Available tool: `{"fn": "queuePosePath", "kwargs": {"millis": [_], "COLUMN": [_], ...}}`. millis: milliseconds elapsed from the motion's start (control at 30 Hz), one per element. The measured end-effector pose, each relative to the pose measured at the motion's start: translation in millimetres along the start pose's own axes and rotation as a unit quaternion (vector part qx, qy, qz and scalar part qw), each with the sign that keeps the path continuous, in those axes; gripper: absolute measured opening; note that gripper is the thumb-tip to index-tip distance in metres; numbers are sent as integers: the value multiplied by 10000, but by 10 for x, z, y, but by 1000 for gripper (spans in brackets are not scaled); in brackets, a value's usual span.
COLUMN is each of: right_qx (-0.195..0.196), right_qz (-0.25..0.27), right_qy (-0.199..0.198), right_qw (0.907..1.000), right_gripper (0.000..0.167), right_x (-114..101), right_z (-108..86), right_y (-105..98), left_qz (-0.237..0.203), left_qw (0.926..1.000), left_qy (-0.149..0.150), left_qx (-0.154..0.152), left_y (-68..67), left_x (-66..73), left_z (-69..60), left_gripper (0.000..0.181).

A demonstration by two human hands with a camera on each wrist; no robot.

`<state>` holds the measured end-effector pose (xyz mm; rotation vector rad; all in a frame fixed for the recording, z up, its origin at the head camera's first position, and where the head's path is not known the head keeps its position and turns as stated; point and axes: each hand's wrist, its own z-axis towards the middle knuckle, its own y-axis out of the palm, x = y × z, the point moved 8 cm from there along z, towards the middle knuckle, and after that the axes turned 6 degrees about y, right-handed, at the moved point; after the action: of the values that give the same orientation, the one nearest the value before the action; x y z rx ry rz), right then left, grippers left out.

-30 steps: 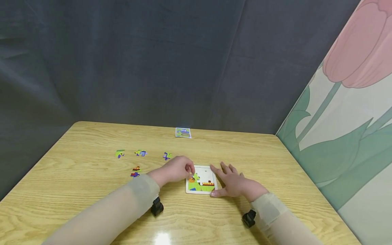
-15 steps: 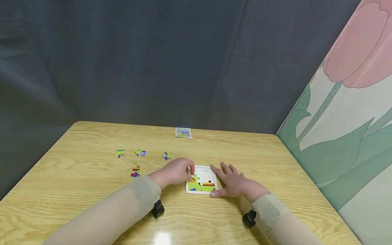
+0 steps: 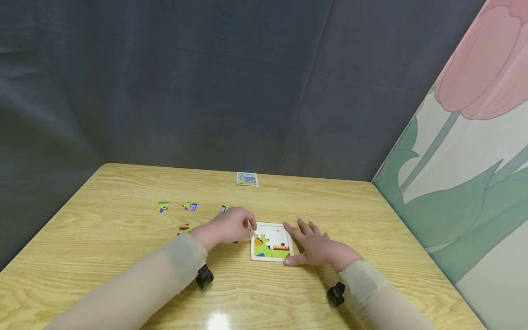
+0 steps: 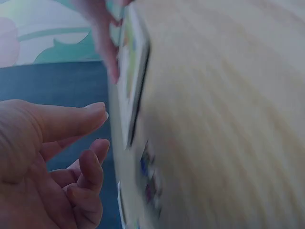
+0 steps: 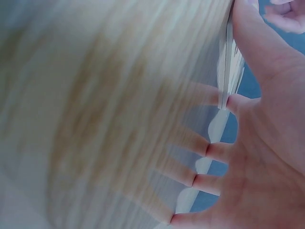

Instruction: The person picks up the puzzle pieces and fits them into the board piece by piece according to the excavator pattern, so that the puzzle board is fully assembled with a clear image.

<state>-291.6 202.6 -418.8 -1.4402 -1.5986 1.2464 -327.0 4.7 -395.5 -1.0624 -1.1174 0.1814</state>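
A white-framed puzzle board [image 3: 277, 232] lies on the table, with green, orange and yellow-red pieces in its lower and left part. My left hand [image 3: 228, 227] hovers just off its left edge. In the left wrist view, the left hand [image 4: 62, 157] holds nothing, a gap between thumb and loosely bent fingers. My right hand [image 3: 315, 247] rests with thumb and index finger against the board's right edge. The right wrist view has the right hand [image 5: 257, 143] with fingers spread, touching the board's edge [image 5: 225, 71] and the table.
Loose puzzle pieces lie left of the board: a green one [image 3: 162, 206], a yellow-blue one [image 3: 190, 206], a red one [image 3: 184, 227] and a blue one [image 3: 223, 208] partly behind the left hand. A small picture card [image 3: 247, 178] lies near the table's back edge.
My left hand has come off the board's left side and moved a little left, uncovering the pieces there and partly covering loose ones. My right hand has stayed put.
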Motion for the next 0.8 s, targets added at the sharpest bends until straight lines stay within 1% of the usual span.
{"fn": "queuePosePath", "kwargs": {"millis": [67,167,267,367,400,567,633,800], "right_qx": [10,4,-1,0,0,-3,2,10], "right_qz": [-8,9,57,94,96,101,107,85], "right_qy": [-36,-52,-38,-26,-21,16,31,-9], "right_qw": [10000,10000,10000,10000,10000,9999,9999,10000], "right_gripper": [102,102,101,102,102,103,103,103], "right_x": [-4,-2,6,11,10,13,16,12], "right_z": [1,0,-9,-17,-21,-29,-30,-34], "right_y": [-7,-11,-17,-21,-22,-21,-21,-23], "left_qz": [49,244,355,354,289,383,477,379], "left_qw": [9999,9992,9978,9968,9966,9951,9947,9942], "left_qy": [-84,-245,-434,-578,-652,-817,-794,-880], "left_qx": [84,215,354,414,408,406,440,479], "left_y": [-95,-251,-402,-533,-565,-718,-776,-846], "left_x": [-61,-168,-307,-458,-513,-720,-770,-851], "left_z": [-57,-171,-316,-487,-546,-795,-871,-1019], "left_gripper": [10,12,14,19,21,30,34,40]}}
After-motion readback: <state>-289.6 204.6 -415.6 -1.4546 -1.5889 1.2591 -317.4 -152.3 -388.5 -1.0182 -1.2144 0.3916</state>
